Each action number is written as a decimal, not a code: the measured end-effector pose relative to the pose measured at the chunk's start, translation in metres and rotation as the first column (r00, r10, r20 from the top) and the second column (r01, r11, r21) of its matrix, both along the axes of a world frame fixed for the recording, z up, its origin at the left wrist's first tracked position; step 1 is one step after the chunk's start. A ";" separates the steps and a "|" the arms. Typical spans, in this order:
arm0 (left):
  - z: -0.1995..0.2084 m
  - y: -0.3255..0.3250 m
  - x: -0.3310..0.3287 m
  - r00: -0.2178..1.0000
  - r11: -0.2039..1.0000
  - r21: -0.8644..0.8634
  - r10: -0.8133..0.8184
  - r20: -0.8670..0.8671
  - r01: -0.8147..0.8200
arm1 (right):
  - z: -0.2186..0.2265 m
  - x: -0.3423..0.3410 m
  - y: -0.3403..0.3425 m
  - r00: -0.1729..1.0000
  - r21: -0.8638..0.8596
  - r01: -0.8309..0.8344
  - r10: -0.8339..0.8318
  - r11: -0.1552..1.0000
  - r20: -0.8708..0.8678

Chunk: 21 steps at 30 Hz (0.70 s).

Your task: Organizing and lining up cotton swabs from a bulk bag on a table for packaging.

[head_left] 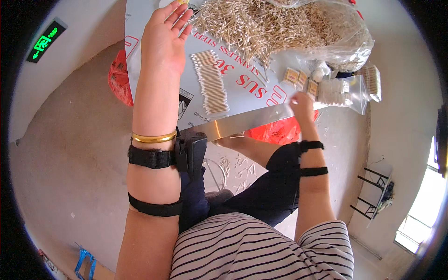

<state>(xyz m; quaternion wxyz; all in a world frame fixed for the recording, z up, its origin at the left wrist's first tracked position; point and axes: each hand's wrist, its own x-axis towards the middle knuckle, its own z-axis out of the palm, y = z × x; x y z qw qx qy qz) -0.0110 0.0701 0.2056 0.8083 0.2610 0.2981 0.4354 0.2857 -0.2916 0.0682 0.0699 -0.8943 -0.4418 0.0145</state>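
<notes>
My left hand (169, 25) is over the far left of the table, its fingers stretched and slightly apart. Its fingertips are beside a small yellow thing (183, 2) cut off by the top edge; whether they touch it I cannot tell. My right hand (303, 106) is at the near table edge with curled fingers, just beside small yellow-brown packets (312, 88); what it may hold is hidden. Between the hands a neat row of cotton swabs (210, 83) lies side by side. Behind it spreads a large heap of loose cotton swabs (266, 28).
Clear plastic (357, 51) surrounds the heap's right side. A clear bag of white bundles (333, 92) lies at the right table corner. Red plastic bags (280, 130) hang below the metal table edge (224, 127). Loose swabs (226, 168) litter the floor near my legs.
</notes>
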 end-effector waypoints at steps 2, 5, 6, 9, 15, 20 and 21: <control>0.003 0.000 0.001 1.000 1.000 0.005 -0.013 0.005 0.013 | 0.016 0.031 -0.040 0.896 -0.383 0.437 -0.431 0.813 0.108; 0.007 -0.004 0.000 1.000 1.000 0.025 -0.012 -0.022 0.013 | 0.036 0.040 -0.079 0.931 -0.475 0.356 -0.351 0.805 0.103; 0.013 -0.012 0.003 1.000 1.000 -0.002 -0.009 -0.013 0.009 | 0.040 0.042 -0.083 0.917 -0.392 0.373 -0.399 0.841 0.018; -0.017 0.014 -0.024 0.868 0.950 -0.012 -0.279 0.411 0.312 | 0.045 0.018 -0.054 0.902 -0.277 0.386 -0.423 0.880 -0.086; -0.007 0.008 -0.012 0.885 0.938 -0.044 -0.307 0.351 0.344 | 0.066 -0.035 -0.027 0.950 -0.061 0.254 -0.261 0.965 -0.171; -0.011 0.016 -0.008 0.999 0.998 0.049 -0.041 0.005 0.040 | 0.084 -0.064 -0.054 0.947 0.058 0.268 -0.251 0.962 -0.199; -0.012 0.019 -0.007 0.998 0.997 0.042 -0.058 -0.003 0.058 | 0.089 -0.070 -0.063 0.939 0.075 0.285 -0.263 0.956 -0.220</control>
